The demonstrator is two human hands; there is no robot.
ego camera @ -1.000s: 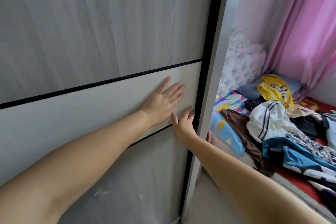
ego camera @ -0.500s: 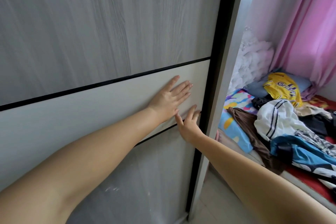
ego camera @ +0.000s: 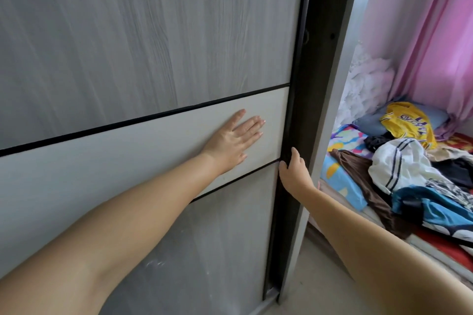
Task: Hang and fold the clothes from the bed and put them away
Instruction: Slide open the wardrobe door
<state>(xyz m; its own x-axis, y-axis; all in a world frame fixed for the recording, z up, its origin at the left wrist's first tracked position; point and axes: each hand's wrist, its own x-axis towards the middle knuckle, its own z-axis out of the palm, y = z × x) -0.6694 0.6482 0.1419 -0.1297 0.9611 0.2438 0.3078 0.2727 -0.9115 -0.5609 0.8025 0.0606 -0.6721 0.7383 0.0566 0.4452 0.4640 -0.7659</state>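
Sliding the door (ego camera: pixel 153 46): left hand (ego camera: pixel 234 139) presses flat for friction, right hand (ego camera: pixel 291 167) hooks fingers round its edge for pull

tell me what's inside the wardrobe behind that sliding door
Only a narrow dark gap shows beside the sliding door; nothing inside can be made out. The left hand lies flat on the door, and the right hand holds its edge.
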